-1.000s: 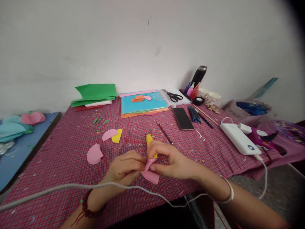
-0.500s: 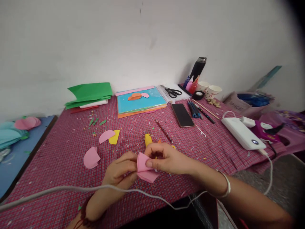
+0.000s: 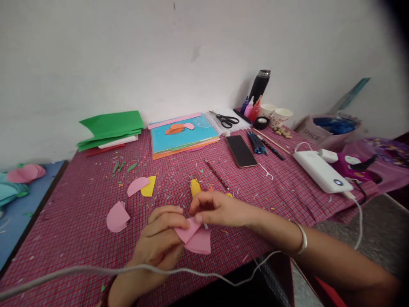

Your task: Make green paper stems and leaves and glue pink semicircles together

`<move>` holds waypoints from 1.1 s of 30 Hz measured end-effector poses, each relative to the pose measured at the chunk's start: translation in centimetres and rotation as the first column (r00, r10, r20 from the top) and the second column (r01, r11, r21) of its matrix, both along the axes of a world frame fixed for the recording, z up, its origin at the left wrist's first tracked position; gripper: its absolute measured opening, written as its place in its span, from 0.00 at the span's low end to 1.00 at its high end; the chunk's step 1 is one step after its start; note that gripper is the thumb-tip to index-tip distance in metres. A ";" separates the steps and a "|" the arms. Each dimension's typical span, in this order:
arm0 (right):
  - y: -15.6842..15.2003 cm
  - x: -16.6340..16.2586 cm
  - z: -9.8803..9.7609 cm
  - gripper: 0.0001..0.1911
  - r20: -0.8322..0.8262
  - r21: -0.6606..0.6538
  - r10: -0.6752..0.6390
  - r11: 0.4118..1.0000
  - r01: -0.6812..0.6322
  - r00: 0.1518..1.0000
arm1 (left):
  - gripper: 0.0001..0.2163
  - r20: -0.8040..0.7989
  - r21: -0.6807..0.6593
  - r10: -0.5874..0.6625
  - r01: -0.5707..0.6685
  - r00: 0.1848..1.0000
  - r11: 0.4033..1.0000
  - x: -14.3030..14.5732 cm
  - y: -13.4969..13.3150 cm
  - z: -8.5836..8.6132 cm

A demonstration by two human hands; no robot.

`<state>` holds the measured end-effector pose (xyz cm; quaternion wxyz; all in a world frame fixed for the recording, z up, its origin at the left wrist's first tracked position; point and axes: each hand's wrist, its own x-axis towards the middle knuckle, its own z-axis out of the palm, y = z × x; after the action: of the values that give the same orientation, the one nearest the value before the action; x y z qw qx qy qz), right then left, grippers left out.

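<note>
Both my hands meet over the near middle of a red checked tablecloth [image 3: 79, 196]. My left hand [image 3: 159, 243] is closed, its fingers pinching the left side of a folded pink paper piece [image 3: 196, 238]. My right hand [image 3: 220, 209] is closed too, pinching the top edge of the same pink piece between thumb and fingertips. A yellow glue stick [image 3: 194, 186] lies on the cloth just behind my right hand. Two pink half-circle cut-outs [image 3: 117, 216] and a yellow cut-out [image 3: 148, 187] lie to the left.
Green paper sheets [image 3: 110, 125], a blue and orange paper stack [image 3: 183, 136], scissors [image 3: 225, 120], a phone [image 3: 241, 150], pens [image 3: 257, 143], cups [image 3: 279, 116], a flask [image 3: 258, 85] and a white power bank [image 3: 321, 170] line the back. A grey cable [image 3: 96, 270] crosses the near edge.
The pink piece has been turned and refolded between my fingers, dropping slightly toward me. My view shifted right and up, so the table items sit further left.
</note>
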<state>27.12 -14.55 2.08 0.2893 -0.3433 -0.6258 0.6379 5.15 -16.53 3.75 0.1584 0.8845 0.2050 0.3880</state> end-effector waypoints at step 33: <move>-0.7 3.8 2.0 0.27 -0.314 0.006 0.073 0.997 -0.075 0.947 | 0.07 0.312 -0.458 0.250 -0.085 0.917 0.885 -1.5 1.5 -1.1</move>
<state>30.93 -15.23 4.12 0.3599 -0.2144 -0.5825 0.6965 3.70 -15.00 2.63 0.3522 0.7180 0.3306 0.5011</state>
